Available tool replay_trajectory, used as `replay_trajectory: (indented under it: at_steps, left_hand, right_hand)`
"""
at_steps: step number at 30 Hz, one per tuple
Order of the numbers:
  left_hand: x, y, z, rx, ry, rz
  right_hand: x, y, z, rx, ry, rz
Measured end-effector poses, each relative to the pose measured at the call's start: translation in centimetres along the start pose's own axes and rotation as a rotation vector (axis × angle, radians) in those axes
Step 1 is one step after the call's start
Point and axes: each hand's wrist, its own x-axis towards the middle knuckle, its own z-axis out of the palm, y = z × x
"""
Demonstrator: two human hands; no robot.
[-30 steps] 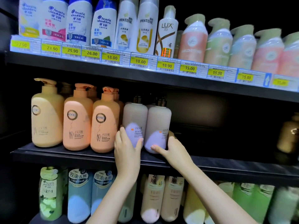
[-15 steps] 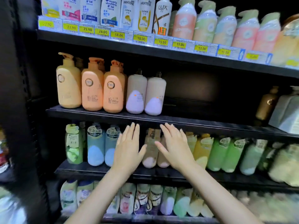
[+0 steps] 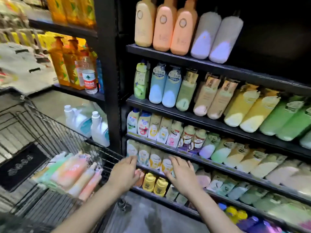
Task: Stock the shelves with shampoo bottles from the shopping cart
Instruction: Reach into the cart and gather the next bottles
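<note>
The black wire shopping cart (image 3: pixel 55 130) stands at lower left. Several pastel shampoo bottles (image 3: pixel 70 172) lie on their sides in it, pink, green and peach. Two grey-lilac pump bottles (image 3: pixel 217 37) stand on the upper shelf (image 3: pixel 185 58) beside three orange ones (image 3: pixel 161 26). My left hand (image 3: pixel 125 174) hovers just right of the cart's corner, fingers relaxed and holding nothing. My right hand (image 3: pixel 182 174) floats beside it in front of the low shelves, fingers spread and empty.
A black upright post (image 3: pixel 109 73) divides two shelf bays. The left bay carries yellow-orange bottles (image 3: pixel 67 64), a water bottle (image 3: pixel 88 76) and white jugs (image 3: pixel 99 128). The right bay's lower shelves are packed with green, yellow and tan bottles (image 3: pixel 252 110). Grey floor (image 3: pixel 148 217) shows below.
Both hands let go of the grey-lilac bottles on the shelf and dropped down and left toward the cart. The view swung down and left, bringing the cart into sight.
</note>
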Motion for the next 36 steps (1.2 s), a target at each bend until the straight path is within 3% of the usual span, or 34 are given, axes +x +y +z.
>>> replay_trajectory:
  at_steps: [12,19,27,36]
  left_hand:
    - [-10.5,-16.2,3.5,-0.006,-0.263,-0.345]
    - [-11.3,-28.8,2.6,-0.097,-0.394,-0.412]
    - [-8.8,-41.4,3.0,-0.063,-0.474,-0.342]
    - [-3.8,-48.2,5.1,-0.019,-0.65,-0.18]
  right_hand:
    - [-0.6,-16.4,10.2,-0.011,-0.361,-0.238]
    - [3.8,-25.9,15.1,0.0,-0.499,-0.172]
    - [8.7,-34.5,17.9,-0.006,-0.67,-0.035]
    - [12.7,-38.1,21.4,0.004,-0.767,0.149]
